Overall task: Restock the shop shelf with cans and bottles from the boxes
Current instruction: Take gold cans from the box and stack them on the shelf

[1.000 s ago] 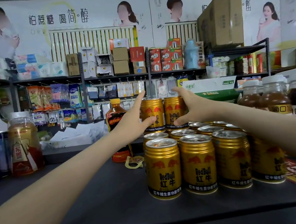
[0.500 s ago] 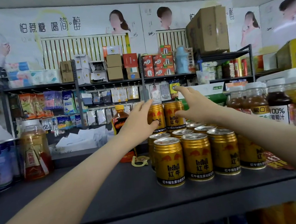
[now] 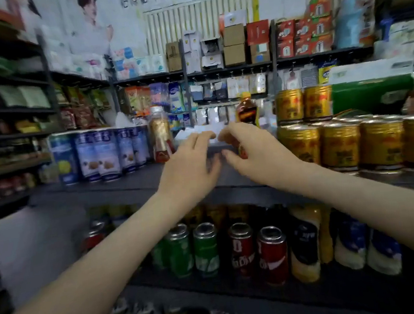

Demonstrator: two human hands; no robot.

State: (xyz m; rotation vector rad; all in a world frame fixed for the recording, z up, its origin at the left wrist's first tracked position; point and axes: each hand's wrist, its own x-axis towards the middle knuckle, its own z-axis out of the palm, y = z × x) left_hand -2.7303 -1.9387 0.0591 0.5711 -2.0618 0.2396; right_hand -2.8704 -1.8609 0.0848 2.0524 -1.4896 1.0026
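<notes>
Gold Red Bull cans (image 3: 340, 145) stand in rows at the right of the dark top shelf (image 3: 132, 182), with two more gold cans (image 3: 304, 104) stacked on top at the back. My left hand (image 3: 189, 169) and my right hand (image 3: 254, 152) hover side by side over the shelf, left of the cans, fingers loosely spread and holding nothing. A dark bottle with a yellow cap (image 3: 246, 111) stands just behind my right hand, partly hidden by it. The frame is motion-blurred.
Blue cans (image 3: 98, 154) and a gold-labelled bottle (image 3: 160, 133) stand on the shelf's left. The shelf below holds green cans (image 3: 205, 249), red cola cans (image 3: 272, 254) and several bottles. Stocked racks line the back wall and left side.
Both hands have come away from the two stacked gold cans and moved left and toward me. The view has swung down and left, showing the lower shelf.
</notes>
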